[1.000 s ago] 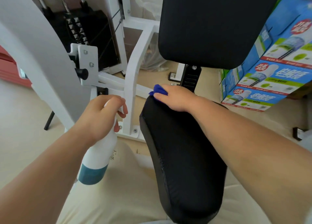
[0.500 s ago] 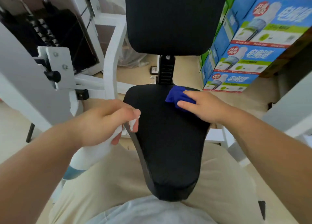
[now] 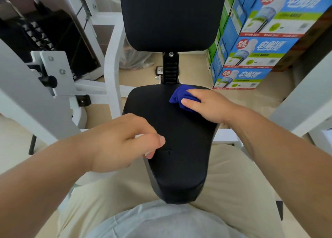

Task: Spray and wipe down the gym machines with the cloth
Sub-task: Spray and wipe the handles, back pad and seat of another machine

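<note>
The blue cloth [image 3: 177, 96] is bunched up on the seat pad [image 3: 176, 166], close to its far right corner, and it is pressed against the black padding. It is gripped by the right hand [image 3: 206, 104]: the fingers are curled over the top of the bundle and the thumb is laid along its near side. The right forearm is stretched in across the seat pad's right edge.

Over the left edge of the seat pad, the left hand [image 3: 122, 140] is closed round the spray bottle [image 3: 148, 155]. Only slivers of white are seen between the fingers, and the rest of the bottle is hidden under the hand. A small crease is visible in the padding just beside the left fingertips.

Beyond the far edge, the seat pad is joined to the upright black back pad [image 3: 168, 16] by a ribbed black bracket [image 3: 170, 70]. To the left, a white frame [image 3: 113, 72] is seen with a black knob [image 3: 48, 81], and a dark weight stack [image 3: 41, 38] is set behind it. To the right, blue and green printed boxes [image 3: 255, 54] are stacked on the beige floor [image 3: 190, 70]. At the near end, the seat pad is flanked by beige trousers [image 3: 233, 193].
</note>
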